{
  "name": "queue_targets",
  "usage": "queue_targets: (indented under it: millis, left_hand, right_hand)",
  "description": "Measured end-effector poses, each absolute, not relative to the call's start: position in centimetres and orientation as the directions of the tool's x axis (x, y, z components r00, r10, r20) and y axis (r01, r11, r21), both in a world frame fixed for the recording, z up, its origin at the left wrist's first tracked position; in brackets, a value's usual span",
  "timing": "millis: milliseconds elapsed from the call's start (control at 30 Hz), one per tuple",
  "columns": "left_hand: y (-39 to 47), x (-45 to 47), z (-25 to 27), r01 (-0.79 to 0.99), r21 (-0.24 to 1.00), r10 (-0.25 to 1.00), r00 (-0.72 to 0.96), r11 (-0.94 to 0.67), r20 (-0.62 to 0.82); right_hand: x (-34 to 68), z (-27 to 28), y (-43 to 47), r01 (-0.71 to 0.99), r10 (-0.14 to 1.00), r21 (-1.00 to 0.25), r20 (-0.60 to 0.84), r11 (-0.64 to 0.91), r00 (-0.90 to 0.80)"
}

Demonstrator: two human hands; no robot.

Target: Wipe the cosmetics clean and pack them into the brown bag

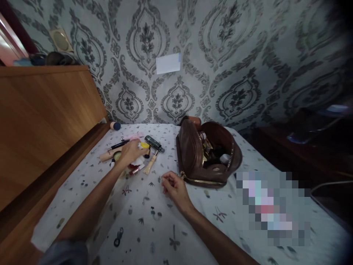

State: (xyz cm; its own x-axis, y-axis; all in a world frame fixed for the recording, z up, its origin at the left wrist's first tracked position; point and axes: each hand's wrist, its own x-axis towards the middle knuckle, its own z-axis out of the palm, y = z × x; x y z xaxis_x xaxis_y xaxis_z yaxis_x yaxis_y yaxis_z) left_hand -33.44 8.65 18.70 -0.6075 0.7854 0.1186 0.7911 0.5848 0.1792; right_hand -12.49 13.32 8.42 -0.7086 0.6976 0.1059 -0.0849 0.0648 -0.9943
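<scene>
My left hand reaches over a loose group of cosmetics on the cloth. Its fingers and thumb close around a small yellow item, partly hidden by the hand. Close by lie a dark green tube, a beige tube with a dark tip, a pink lip gloss tube, a black pencil-like stick and a round greenish compact. My right hand rests above the cloth with fingers curled in, nothing visible in them. Just beyond it stands a brown cosmetic bag, unzipped, with several items inside.
A patterned white cloth covers the surface, which meets a wallpapered wall. A wooden panel borders the left. A small dark-capped bottle lies in the back left corner. A pixelated patch hides something at right.
</scene>
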Motion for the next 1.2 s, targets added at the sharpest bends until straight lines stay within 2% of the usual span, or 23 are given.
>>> queue_targets:
  millis: [100,167,233,333,533,667,933,1033,1200]
  left_hand:
    - [6.9,-30.1,17.2,0.826,0.443,0.853,-0.476,0.349,0.215]
    - [6.1,-28.2,15.8,0.802,0.573,0.887,-0.377,0.169,0.266]
    - [5.6,-27.1,14.4,0.763,0.643,0.897,-0.327,0.066,0.297]
    - [5.3,-26.7,13.1,0.712,0.702,0.883,-0.342,0.02,0.322]
    - [5.0,-27.3,11.8,0.774,0.627,0.892,-0.341,0.087,0.297]
    - [4.6,-27.5,10.8,0.763,0.637,0.882,-0.372,0.113,0.289]
    - [3.9,-26.8,12.5,0.801,0.592,0.806,-0.407,0.09,0.43]
    - [4.7,-26.0,13.1,0.829,0.559,0.81,-0.329,0.002,0.485]
    - [6.2,-25.3,11.5,0.905,0.426,0.903,-0.178,-0.006,0.391]
  right_hand:
    - [-12.6,8.0,13.3,-0.089,0.725,-0.986,0.166,0.143,-0.668]
    - [-12.8,7.5,13.4,-0.076,0.733,-0.975,0.208,0.21,-0.647]
    - [-12.9,7.0,13.5,-0.069,0.729,-0.966,0.234,0.249,-0.644]
    - [-12.9,6.5,13.7,-0.09,0.716,-0.952,0.28,0.292,-0.64]
    - [-12.6,6.5,14.0,-0.043,0.659,-0.904,0.342,0.425,-0.67]
    - [-12.5,6.5,13.9,-0.022,0.635,-0.891,0.34,0.453,-0.694]
    - [-13.3,5.7,14.0,0.036,0.649,-0.88,0.322,0.474,-0.689]
    - [-14.6,6.0,14.3,0.115,0.635,-0.827,0.324,0.55,-0.702]
    - [-16.2,6.5,15.0,0.125,0.609,-0.794,0.344,0.595,-0.714]
